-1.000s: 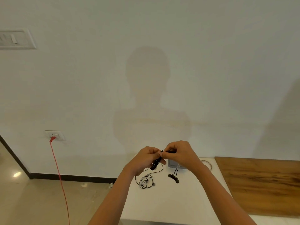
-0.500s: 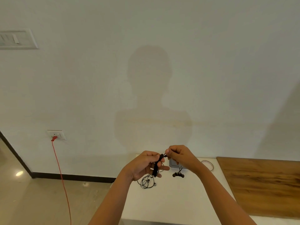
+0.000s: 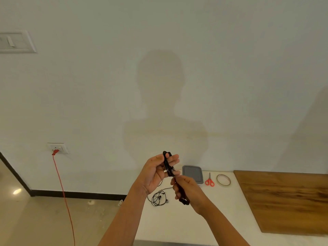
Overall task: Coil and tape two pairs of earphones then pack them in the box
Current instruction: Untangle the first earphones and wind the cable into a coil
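Note:
My left hand [image 3: 158, 172] is raised above the white table [image 3: 177, 224] with a black earphone cable [image 3: 167, 163] wound in loops around its fingers. My right hand [image 3: 186, 189] sits just below it and grips the loose end of that cable; the earbuds [image 3: 184, 202] hang out under the fist. A second pair of earphones [image 3: 158, 199] lies in a loose tangle on the table under my hands. A grey box [image 3: 193, 174] stands at the table's back edge against the wall.
Red-handled scissors [image 3: 209, 181] and a roll of clear tape [image 3: 223, 180] lie right of the grey box. A wooden board [image 3: 287, 199] covers the table's right side. A red cord [image 3: 63, 192] hangs from a wall socket [image 3: 57, 148] on the left.
My left hand rose and turned palm toward me with more cable loops on its fingers. My right hand dropped below it, drawing the earbud end down. The camera tilted, revealing scissors and tape.

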The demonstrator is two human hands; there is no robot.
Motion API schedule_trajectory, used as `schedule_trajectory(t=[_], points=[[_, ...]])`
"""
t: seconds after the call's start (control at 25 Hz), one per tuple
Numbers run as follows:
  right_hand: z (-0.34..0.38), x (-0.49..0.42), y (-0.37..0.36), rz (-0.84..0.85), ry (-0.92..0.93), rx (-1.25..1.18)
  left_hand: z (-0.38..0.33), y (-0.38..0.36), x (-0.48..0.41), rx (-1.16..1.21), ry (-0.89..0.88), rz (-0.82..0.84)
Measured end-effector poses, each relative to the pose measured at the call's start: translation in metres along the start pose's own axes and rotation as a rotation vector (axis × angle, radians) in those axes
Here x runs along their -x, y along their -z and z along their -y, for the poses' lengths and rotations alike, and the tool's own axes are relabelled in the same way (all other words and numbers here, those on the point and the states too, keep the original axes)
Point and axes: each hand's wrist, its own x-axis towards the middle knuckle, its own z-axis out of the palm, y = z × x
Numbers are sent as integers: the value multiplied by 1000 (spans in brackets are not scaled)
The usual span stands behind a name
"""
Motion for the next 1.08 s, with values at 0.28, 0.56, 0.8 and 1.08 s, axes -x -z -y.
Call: schedule_trajectory(t=[0.28,0.56,0.8,1.08], points=[[21,5,-9,-165,119,1136,12,2,-6,-269,12,-73],[52,14,-12,-131,356,1815,8,0,-6,-382,66,-109],[67,8,16,105,475,1305,10,3,-2,-484,190,94],[68,-4,32,235,510,1405,20,0,4,-411,325,209]])
